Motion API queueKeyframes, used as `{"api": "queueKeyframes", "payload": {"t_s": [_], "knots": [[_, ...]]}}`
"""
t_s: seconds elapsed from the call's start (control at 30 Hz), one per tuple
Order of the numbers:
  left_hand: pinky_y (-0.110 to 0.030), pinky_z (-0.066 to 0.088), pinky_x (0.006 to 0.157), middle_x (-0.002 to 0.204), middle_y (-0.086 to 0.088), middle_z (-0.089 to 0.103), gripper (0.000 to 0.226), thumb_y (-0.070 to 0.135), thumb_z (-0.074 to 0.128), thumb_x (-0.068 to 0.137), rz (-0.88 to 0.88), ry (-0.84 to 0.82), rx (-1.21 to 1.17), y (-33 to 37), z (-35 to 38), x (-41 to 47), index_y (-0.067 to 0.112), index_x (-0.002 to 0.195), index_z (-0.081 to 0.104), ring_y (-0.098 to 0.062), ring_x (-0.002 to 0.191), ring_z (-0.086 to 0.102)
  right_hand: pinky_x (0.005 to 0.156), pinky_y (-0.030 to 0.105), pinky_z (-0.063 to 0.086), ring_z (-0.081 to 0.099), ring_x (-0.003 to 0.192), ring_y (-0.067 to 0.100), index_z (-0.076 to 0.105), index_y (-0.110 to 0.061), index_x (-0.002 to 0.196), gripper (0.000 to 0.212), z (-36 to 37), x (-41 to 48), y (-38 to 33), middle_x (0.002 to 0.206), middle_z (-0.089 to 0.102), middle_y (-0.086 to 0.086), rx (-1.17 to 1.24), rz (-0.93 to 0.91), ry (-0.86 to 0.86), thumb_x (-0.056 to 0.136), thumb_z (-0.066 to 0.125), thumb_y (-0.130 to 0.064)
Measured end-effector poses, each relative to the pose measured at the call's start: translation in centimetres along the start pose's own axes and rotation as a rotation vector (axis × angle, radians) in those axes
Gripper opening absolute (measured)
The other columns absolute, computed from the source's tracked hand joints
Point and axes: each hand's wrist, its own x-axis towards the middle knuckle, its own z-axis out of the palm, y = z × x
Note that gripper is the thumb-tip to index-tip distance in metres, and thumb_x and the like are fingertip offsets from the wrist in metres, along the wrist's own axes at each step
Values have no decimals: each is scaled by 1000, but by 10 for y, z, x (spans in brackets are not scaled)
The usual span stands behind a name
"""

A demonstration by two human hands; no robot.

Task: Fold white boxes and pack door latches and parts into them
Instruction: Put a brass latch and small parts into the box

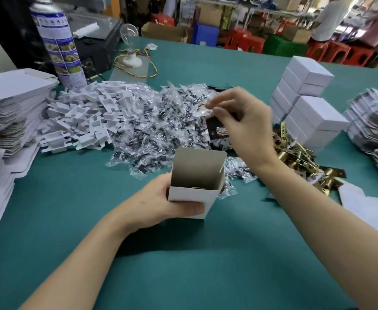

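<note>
desk (183, 253): plain teal green
open box (190, 195): white outside, dull grey-brown inside
packets (161, 121): clear glossy film, black bits showing through
latches (295, 153): brassy gold
stacked boxes (311, 108): plain white
inserts (82, 117): white
spray can (60, 45): white, blue bands, yellow-green picture panels
wires (147, 61): yellow and red
stools (340, 52): red

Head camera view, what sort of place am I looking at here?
Probably a small workshop's packing bench: heaps of bagged parts, brass latches and stacks of finished white boxes lie on the table, and the left hand holds an open box.
</note>
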Motion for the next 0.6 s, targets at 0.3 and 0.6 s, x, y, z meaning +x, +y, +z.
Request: {"api": "queueKeyframes", "payload": {"t_s": [0.3,0.6], "knots": [[-20,57,80,109,6,79,29,31,83,83,9,207,-22,-2,5,2,35,110,73,-9,100,75,81,35,62,77,96,21,66,-13,98,13,-2,-27,-65,100,75,10,482,51,200,95,71,-2],[-23,58,75,100,5,78,24,27,81,85,25,203,-68,-2,5,4,29,105,70,-10,92,74,82,35,63,77,90,16,66,-13,112,24,10,-26,-61,97,72,4,217,-38,-256,93,74,-1]]}}
